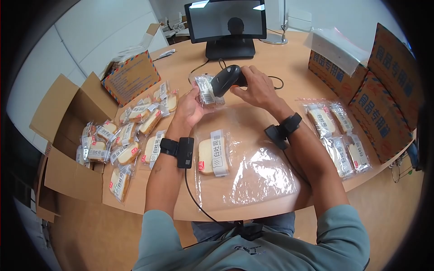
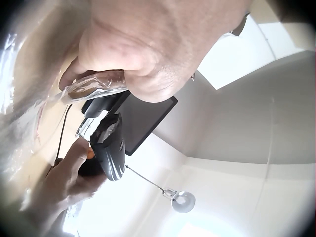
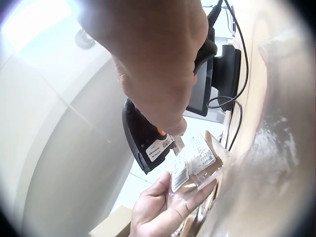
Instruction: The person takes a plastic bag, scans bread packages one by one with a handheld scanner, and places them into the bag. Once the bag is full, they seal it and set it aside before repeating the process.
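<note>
My left hand holds a wrapped packet of sliced bread, its white barcode label turned up. My right hand grips a black barcode scanner by the handle, its head close over that label. In the right wrist view the thumb and fingers of the left hand lie along the sides of the packet. Below the hands, a large clear plastic bag lies flat on the table, with one bread packet at its left side.
Several bread packets lie loose at the left, beside an open cardboard box. More packets sit in a clear bag at the right, near printed cartons. A monitor stands behind, with the scanner's cable nearby.
</note>
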The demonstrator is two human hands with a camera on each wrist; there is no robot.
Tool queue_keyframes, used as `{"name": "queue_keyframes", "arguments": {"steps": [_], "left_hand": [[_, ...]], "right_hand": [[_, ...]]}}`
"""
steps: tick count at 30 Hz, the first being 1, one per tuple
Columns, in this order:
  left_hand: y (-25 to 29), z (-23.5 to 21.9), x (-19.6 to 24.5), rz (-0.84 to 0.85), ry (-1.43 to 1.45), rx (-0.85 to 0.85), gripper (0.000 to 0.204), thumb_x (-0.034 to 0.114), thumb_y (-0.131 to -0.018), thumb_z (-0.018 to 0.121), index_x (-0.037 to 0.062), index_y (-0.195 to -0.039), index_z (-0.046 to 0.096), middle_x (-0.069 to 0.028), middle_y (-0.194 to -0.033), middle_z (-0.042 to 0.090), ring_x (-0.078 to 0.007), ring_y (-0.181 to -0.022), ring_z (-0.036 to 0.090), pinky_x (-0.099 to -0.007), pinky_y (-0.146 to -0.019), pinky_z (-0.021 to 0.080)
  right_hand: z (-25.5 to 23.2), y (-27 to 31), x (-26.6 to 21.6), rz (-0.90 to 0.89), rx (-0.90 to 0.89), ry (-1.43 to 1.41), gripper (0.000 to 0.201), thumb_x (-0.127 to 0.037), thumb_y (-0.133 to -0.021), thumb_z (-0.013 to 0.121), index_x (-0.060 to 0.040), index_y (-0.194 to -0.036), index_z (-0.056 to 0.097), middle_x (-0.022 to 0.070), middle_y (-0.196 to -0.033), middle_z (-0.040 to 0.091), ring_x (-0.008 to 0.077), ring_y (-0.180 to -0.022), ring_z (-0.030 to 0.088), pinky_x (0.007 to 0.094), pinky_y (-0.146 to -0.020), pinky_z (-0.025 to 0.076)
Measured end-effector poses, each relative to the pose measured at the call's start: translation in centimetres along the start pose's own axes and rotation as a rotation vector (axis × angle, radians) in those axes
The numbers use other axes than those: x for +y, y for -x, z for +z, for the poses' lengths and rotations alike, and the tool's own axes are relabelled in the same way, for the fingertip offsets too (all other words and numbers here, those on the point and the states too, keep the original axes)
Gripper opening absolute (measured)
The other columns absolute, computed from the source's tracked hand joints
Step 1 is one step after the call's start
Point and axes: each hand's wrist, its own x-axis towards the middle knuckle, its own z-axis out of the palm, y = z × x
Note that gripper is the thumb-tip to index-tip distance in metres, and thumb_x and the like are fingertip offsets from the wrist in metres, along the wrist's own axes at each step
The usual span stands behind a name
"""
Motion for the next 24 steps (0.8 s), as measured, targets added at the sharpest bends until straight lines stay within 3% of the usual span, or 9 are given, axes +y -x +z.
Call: {"name": "queue_keyframes", "arguments": {"steps": [8, 11, 13, 15, 18, 20, 24], "left_hand": [[-0.2, -0.3, -0.3, -0.026, 0.036, -0.003, 0.043, 0.032, -0.11, 0.025, 0.012, -0.145, 0.041, -0.0127, -0.141, 0.051, -0.0334, -0.13, 0.051, -0.0667, -0.104, 0.04], [-0.4, -0.6, -0.1, 0.074, 0.087, -0.032, 0.043, 0.032, -0.109, 0.033, 0.0075, -0.142, 0.043, -0.0169, -0.139, 0.052, -0.0377, -0.126, 0.052, -0.0591, -0.102, 0.043], [0.0, -0.2, 0.4, 0.106, 0.251, 0.115, 0.044, 0.034, -0.109, 0.032, 0.0074, -0.142, 0.043, -0.0163, -0.142, 0.051, -0.038, -0.13, 0.049, -0.0592, -0.104, 0.042], [-0.4, -1.3, 0.5, 0.099, 0.344, 0.063, 0.047, 0.038, -0.108, 0.033, 0.0074, -0.143, 0.042, -0.0169, -0.144, 0.049, -0.0383, -0.134, 0.045, -0.0595, -0.106, 0.04], [0.3, -0.9, 1.0, 0.115, 0.456, -0.009, 0.047, 0.036, -0.106, 0.042, 0.0078, -0.143, 0.042, -0.0172, -0.146, 0.047, -0.0404, -0.135, 0.043, -0.0622, -0.109, 0.037], [0.3, -1.2, 1.1, 0.138, 0.485, -0.213, 0.048, 0.028, -0.101, 0.051, 0.0085, -0.144, 0.041, -0.017, -0.145, 0.047, -0.0425, -0.135, 0.042, -0.0677, -0.109, 0.033], [0.6, -0.5, 1.1, 0.063, 0.482, -0.194, 0.051, 0.017, -0.097, 0.056, 0.0083, -0.144, 0.04, -0.0162, -0.145, 0.048, -0.0435, -0.135, 0.042, -0.0738, -0.108, 0.03]], "right_hand": [[-0.3, -0.2, -0.1, 0.045, -0.058, 0.006, 0.046, -0.039, -0.079, 0.073, -0.007, -0.107, 0.057, 0.0179, -0.094, 0.061, 0.0386, -0.087, 0.061, 0.0478, -0.076, 0.048], [0.0, 0.0, 1.3, 0.126, 0.0, 0.035, 0.045, -0.037, -0.082, 0.072, -0.0051, -0.108, 0.056, 0.0191, -0.095, 0.062, 0.0391, -0.089, 0.062, 0.0481, -0.077, 0.049], [-0.1, 0.2, 2.8, 0.148, -0.044, 0.064, 0.04, -0.032, -0.085, 0.069, -0.0032, -0.11, 0.055, 0.0216, -0.099, 0.062, 0.0405, -0.092, 0.062, 0.0497, -0.079, 0.049], [0.5, 0.3, 4.8, 0.232, -0.111, 0.098, 0.037, -0.028, -0.086, 0.067, -0.0024, -0.11, 0.055, 0.0236, -0.102, 0.061, 0.0419, -0.096, 0.061, 0.0509, -0.081, 0.048], [1.2, 0.5, 7.1, 0.266, -0.193, 0.146, 0.034, -0.023, -0.086, 0.066, -0.0025, -0.112, 0.056, 0.0245, -0.105, 0.061, 0.0424, -0.1, 0.06, 0.0515, -0.084, 0.048], [1.1, 0.2, 7.6, 0.286, -0.235, 0.185, 0.034, -0.023, -0.086, 0.066, -0.0025, -0.112, 0.057, 0.0241, -0.106, 0.061, 0.0421, -0.101, 0.06, 0.0513, -0.085, 0.048], [1.3, 0.0, 9.0, 0.364, -0.31, 0.257, 0.04, -0.025, -0.085, 0.067, -0.0019, -0.117, 0.058, 0.0256, -0.11, 0.062, 0.0419, -0.106, 0.06, 0.0494, -0.089, 0.049]]}}
